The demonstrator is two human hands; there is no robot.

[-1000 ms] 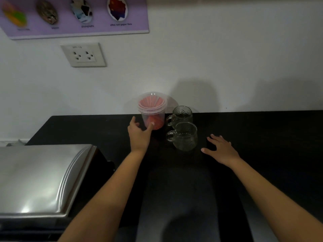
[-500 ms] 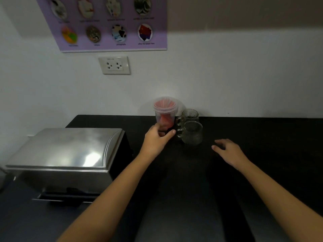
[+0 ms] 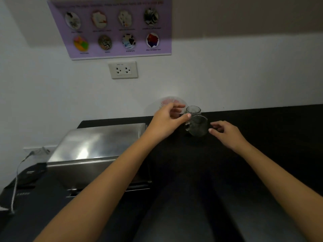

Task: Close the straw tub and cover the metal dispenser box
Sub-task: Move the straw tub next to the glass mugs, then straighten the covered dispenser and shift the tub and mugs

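The straw tub (image 3: 172, 101), a clear plastic cup with red straws and a clear lid on top, stands at the back of the black counter (image 3: 262, 154) against the wall. My left hand (image 3: 167, 120) covers its body, fingers and thumb curled around it; only the blurred lid shows above the hand. My right hand (image 3: 227, 133) hovers over the counter with fingers loosely apart, holding nothing. The metal dispenser box (image 3: 97, 145) sits to the left, its shiny domed lid lying flat on it.
Two glass mugs stand right of the tub: the near mug (image 3: 198, 126) between my hands, the far mug (image 3: 193, 110) behind it. A wall socket (image 3: 123, 69) and purple poster (image 3: 113, 28) hang above. A grey cable (image 3: 17, 172) trails at the far left.
The view has tilted up and back. My left hand has risen from the tub's base to around its body. My right hand has moved closer to the near mug.
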